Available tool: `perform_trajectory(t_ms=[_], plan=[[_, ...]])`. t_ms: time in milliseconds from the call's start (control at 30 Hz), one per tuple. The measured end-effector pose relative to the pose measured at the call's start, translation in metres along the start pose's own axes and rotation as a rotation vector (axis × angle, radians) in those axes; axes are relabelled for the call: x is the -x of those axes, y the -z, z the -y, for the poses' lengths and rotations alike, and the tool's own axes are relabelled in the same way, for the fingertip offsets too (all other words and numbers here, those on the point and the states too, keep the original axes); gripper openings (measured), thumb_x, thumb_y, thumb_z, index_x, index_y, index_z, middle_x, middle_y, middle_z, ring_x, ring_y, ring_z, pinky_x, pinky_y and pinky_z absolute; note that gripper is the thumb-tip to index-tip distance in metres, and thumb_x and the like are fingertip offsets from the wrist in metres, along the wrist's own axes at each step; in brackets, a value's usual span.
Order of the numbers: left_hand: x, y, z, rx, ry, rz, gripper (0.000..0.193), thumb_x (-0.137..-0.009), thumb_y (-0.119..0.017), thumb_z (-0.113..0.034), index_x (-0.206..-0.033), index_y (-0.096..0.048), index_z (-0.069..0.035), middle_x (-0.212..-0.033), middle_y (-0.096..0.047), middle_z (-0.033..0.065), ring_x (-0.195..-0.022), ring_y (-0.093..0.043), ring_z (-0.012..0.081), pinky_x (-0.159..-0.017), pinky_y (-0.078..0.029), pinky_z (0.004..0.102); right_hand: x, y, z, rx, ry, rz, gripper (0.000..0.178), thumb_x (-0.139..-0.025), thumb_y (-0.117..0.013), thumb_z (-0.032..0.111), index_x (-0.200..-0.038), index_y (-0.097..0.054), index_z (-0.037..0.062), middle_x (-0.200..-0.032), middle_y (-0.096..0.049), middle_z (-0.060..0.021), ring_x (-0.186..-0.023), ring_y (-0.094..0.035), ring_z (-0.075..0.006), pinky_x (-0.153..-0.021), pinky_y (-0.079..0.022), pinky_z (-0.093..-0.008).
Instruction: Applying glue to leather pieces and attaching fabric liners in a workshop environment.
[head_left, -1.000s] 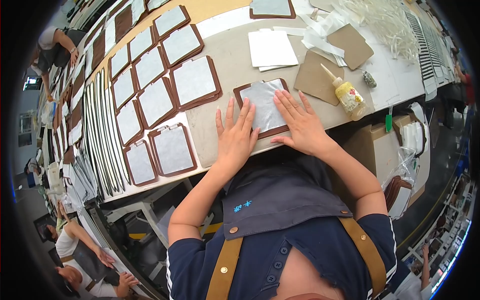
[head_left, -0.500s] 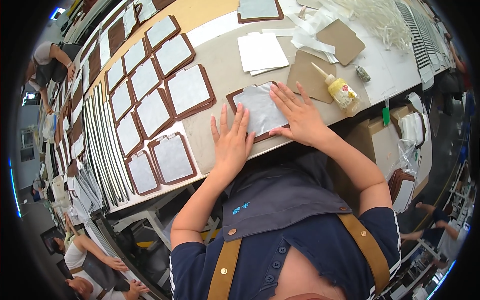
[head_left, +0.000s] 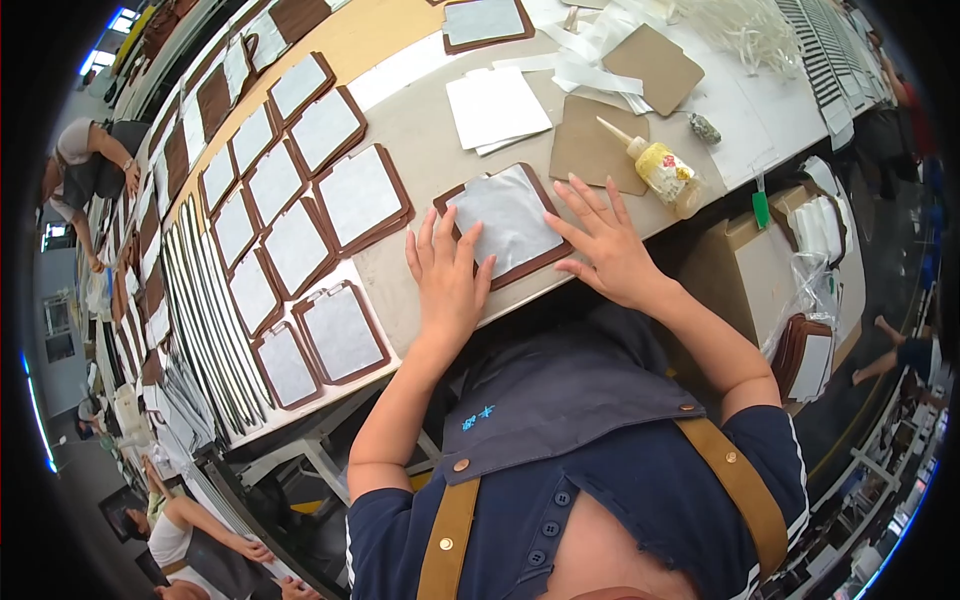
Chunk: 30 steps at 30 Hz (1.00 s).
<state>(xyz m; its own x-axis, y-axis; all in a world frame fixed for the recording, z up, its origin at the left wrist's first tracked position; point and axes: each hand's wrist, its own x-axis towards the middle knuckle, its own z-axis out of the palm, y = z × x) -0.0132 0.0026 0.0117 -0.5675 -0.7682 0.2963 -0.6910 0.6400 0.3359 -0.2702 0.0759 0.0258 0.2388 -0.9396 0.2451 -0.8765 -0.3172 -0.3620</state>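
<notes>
A brown-edged panel with a pale grey lining (head_left: 515,222) lies flat near the table's front edge, its lining slightly wrinkled. My left hand (head_left: 448,280) is at its left side, fingers stretched out, with the fingertips on or against the border. At the right side is my right hand (head_left: 612,250), fingers spread; its fingertips reach the right border, and whether they press on it I cannot tell. Neither hand grips anything. Just beyond my right hand lies a squeeze bottle (head_left: 668,180) with a long nozzle, beside a tan board (head_left: 585,140).
Stacks of similar brown-edged panels (head_left: 360,200) fill the table's left part, next to long dark-and-white strips (head_left: 205,320). White sheets (head_left: 495,105), another tan board (head_left: 655,70) and loose white strips (head_left: 590,75) lie farther back. A cardboard box (head_left: 760,290) stands below, right. Other people work at left.
My right hand has slid off the lining toward the panel's right edge, uncovering more of it. My left hand stays at the left side. The whole view has shifted slightly.
</notes>
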Motion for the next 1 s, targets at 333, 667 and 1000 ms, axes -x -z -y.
perform_trajectory(t_ms=[333,667,1000], plan=[[-0.031,-0.003,-0.039,0.087,-0.227,0.011,0.019,-0.089,-0.077,-0.016,-0.107,-0.071,-0.015,-0.108,-0.066,-0.0015,-0.116,-0.056,0.0232,-0.115,-0.031,0.0489,-0.004,0.002,-0.02,0.184,0.296,-0.179,0.019,-0.083,-0.075,0.012,-0.102,-0.073,0.0109,-0.102,-0.064,0.0031,-0.107,-0.061,-0.0154,-0.122,-0.032,-0.048],[-0.037,-0.016,-0.051,0.041,-0.231,0.01,0.02,-0.087,-0.077,-0.015,-0.106,-0.07,-0.013,-0.107,-0.064,0.0013,-0.115,-0.056,0.0256,-0.115,-0.03,0.0501,-0.017,-0.003,-0.037,0.339,0.545,-0.18,0.008,-0.084,-0.065,0.012,-0.092,-0.067,0.0107,-0.094,-0.06,0.0025,-0.108,-0.059,-0.015,-0.123,-0.03,-0.0449],[-0.045,-0.022,-0.061,0.048,-0.158,-0.022,0.018,-0.082,-0.08,-0.018,-0.095,-0.07,-0.011,-0.102,-0.063,0.0053,-0.113,-0.057,0.0277,-0.11,-0.033,0.05,-0.013,-0.016,-0.03,0.091,0.317,-0.308,0.009,-0.084,-0.071,0.012,-0.09,-0.065,0.0113,-0.094,-0.062,0.0009,-0.101,-0.062,-0.0164,-0.113,-0.034,-0.0425]])
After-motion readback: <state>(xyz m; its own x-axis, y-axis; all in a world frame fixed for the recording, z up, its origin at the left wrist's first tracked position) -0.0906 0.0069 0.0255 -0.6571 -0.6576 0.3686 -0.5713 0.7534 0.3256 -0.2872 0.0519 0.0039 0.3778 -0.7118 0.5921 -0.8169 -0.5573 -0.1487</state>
